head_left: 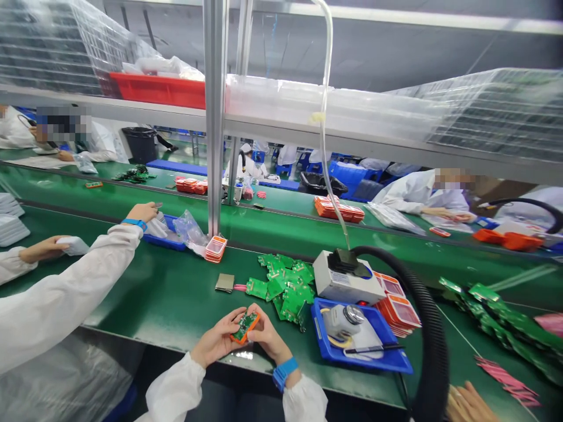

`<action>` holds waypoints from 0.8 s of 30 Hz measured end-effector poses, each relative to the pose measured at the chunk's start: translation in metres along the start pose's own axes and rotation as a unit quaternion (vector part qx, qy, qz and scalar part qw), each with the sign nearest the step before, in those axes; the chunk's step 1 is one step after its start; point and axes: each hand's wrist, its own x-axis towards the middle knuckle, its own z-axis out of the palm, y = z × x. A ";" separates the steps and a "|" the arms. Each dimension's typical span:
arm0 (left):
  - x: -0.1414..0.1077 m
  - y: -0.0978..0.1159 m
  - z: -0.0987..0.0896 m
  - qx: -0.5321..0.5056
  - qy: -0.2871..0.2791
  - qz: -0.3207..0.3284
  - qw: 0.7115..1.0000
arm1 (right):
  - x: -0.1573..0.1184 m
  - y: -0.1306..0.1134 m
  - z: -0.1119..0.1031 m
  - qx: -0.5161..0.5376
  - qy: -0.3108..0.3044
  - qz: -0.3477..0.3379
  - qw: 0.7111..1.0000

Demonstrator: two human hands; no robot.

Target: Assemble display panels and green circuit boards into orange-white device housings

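At the left, I logged a co-worker's white sleeve [83, 287]; the hand [143, 212] beyond it pinched a small flat piece over the blue bin [165, 242]. To the right of that bin stood a stack of red-and-white frames [215, 249]. A metallic square piece [224, 282] lay nearer, with pink strips [240, 288] between it and the boards.

At the near edge of the green bench [176, 299], the left hand [216, 340] gripped the left side of an orange housing [257, 320], fingers curled narrowly around it. A green circuit board [244, 325] sat at its upper face, tilted. The right hand [267, 339] closed on the right side, its thumb pressed at the rim. I could not tell whether the board was fully seated.

Caution: in my judgement, uneven thumb pressure could lift 1 board edge or strain a component. A slip could drop the assembly off the bench, since the hands worked close to its edge.

Right of the hands, loose boards [288, 284] overlapped in a heap; pulling 1 out could scrape its neighbours. Farther right, a blue tray [367, 364] held a bottle [341, 321] and a pen [373, 349]; a knocked bottle could, I judged, wet the boards if it contained liquid.
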 end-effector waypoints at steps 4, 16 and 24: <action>-0.001 0.006 0.004 0.006 -0.002 -0.013 1.000 | 0.003 -0.020 0.002 0.047 -0.036 0.029 0.998; 0.027 0.016 -0.016 0.071 0.017 -0.010 0.997 | -0.009 -0.054 0.012 0.320 0.067 0.005 0.945; 0.040 0.012 -0.035 0.037 -0.067 0.003 0.997 | -0.043 -0.098 0.010 0.415 0.163 0.081 0.892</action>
